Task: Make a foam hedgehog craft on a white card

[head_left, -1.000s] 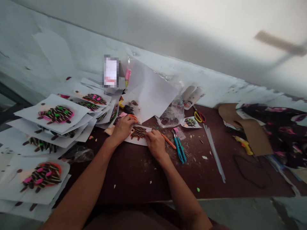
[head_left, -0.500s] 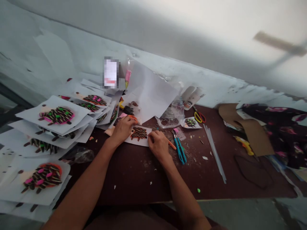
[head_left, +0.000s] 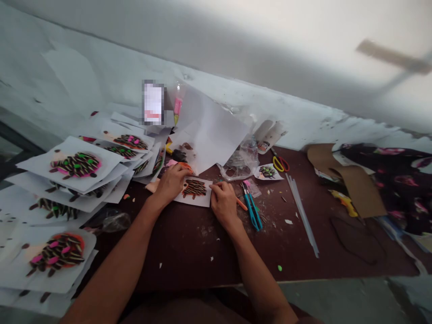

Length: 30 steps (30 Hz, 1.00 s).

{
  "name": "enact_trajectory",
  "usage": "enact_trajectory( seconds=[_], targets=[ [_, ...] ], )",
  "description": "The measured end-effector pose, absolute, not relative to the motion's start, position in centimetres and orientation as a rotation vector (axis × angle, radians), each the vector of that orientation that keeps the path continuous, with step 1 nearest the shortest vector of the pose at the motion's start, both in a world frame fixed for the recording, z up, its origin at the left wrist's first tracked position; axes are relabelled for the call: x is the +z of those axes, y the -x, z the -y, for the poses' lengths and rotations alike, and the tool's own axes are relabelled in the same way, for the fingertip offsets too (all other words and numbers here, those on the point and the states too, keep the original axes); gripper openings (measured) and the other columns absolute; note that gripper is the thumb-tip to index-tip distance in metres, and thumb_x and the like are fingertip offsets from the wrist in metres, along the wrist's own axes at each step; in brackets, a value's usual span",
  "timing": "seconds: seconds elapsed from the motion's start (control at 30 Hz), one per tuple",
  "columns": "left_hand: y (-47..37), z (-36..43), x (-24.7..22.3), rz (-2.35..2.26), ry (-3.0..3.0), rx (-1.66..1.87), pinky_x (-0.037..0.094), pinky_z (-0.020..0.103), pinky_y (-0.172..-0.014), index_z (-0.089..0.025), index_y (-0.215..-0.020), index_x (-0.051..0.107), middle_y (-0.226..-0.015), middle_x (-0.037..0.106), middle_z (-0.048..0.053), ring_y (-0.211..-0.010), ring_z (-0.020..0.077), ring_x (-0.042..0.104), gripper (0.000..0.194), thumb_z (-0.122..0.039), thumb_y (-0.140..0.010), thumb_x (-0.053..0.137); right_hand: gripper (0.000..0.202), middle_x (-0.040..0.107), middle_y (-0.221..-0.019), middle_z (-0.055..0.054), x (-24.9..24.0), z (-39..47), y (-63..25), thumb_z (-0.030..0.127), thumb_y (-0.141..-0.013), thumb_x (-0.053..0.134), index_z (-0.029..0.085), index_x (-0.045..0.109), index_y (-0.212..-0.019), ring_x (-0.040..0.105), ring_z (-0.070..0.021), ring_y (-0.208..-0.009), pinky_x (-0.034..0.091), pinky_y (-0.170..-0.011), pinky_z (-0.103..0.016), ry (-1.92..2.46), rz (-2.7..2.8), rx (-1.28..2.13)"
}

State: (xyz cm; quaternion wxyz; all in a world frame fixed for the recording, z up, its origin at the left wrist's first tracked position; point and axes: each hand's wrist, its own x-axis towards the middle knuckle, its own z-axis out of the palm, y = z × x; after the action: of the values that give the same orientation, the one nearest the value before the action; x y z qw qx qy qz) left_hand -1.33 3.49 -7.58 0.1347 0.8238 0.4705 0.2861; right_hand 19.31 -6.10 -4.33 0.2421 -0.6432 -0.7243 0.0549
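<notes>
A small white card lies on the dark red table between my hands, bearing an orange hedgehog figure covered with dark spines. My left hand rests over the card's left part, its fingers curled near an orange piece; whether it holds anything is hidden. At the card's right edge, my right hand has thumb and forefinger close together in a pinch; anything between them is too small to make out. Just right of it lie an orange stick and teal-handled cutters.
Stacked hedgehog cards cover the left side. A phone and a white sheet lean at the back, beside plastic bags. Rightward are yellow-red scissors, clear glue sticks, a yellow glue gun and brown cardboard.
My right hand has shifted slightly right and off the card's edge, with the forefinger more extended. My left hand has barely moved. The view has turned slightly.
</notes>
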Motion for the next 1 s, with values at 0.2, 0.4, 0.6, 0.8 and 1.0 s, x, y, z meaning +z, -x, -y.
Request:
enact_trajectory(
  seconds=[0.2,0.4,0.6,0.8,1.0],
  targets=[
    [1.2,-3.5,-7.5,-1.367,-2.400,0.818,0.051,0.039,-0.088,-0.021,-0.097,0.080,-0.099,0.068,0.009,-0.096,0.0241,0.060,0.038,0.000,-0.087,0.050,0.037,0.066,-0.107,-0.010,-4.8,5.2,-19.2,0.007,-0.091,0.052,0.021,0.077,-0.115,0.055,-0.0243,-0.099,0.044,-0.092,-0.038,1.758,2.003,0.192],
    [1.2,-3.4,-7.5,-1.376,-2.406,0.807,0.050,0.039,-0.088,-0.022,-0.098,0.080,-0.099,0.068,0.009,-0.097,0.0243,0.059,0.038,0.001,-0.086,0.051,0.038,0.063,-0.113,-0.010,-4.4,4.7,-18.7,0.009,-0.092,0.052,0.024,0.075,-0.119,0.054,-0.0243,-0.104,0.044,-0.095,-0.038,1.727,2.055,0.203],
    [1.2,-3.5,-7.7,-1.376,-2.435,0.793,0.050,0.038,-0.088,-0.021,-0.096,0.080,-0.098,0.068,0.009,-0.097,0.0245,0.059,0.034,-0.002,-0.085,0.054,0.037,0.061,-0.122,-0.012,-4.3,4.6,-18.3,0.014,-0.095,0.052,0.024,0.073,-0.124,0.053,-0.0261,-0.108,0.044,-0.095,-0.040,1.773,2.075,0.187],
    [1.0,-3.4,-7.5,-1.397,-2.444,0.813,0.050,0.039,-0.089,-0.022,-0.097,0.080,-0.101,0.070,0.009,-0.097,0.0244,0.059,0.036,-0.002,-0.086,0.052,0.036,0.061,-0.123,-0.013,-4.7,4.5,-18.5,0.015,-0.095,0.053,0.024,0.073,-0.123,0.053,-0.0270,-0.111,0.043,-0.097,-0.041,1.758,2.075,0.158],
    [1.0,-3.3,-7.4,-1.390,-2.409,0.866,0.049,0.040,-0.093,-0.022,-0.104,0.079,-0.102,0.070,0.009,-0.100,0.0247,0.060,0.042,0.001,-0.086,0.048,0.039,0.063,-0.119,-0.012,-5.3,4.4,-19.5,0.009,-0.092,0.049,0.021,0.073,-0.120,0.054,-0.0256,-0.109,0.043,-0.094,-0.040,1.704,1.980,0.096]
  ],
)
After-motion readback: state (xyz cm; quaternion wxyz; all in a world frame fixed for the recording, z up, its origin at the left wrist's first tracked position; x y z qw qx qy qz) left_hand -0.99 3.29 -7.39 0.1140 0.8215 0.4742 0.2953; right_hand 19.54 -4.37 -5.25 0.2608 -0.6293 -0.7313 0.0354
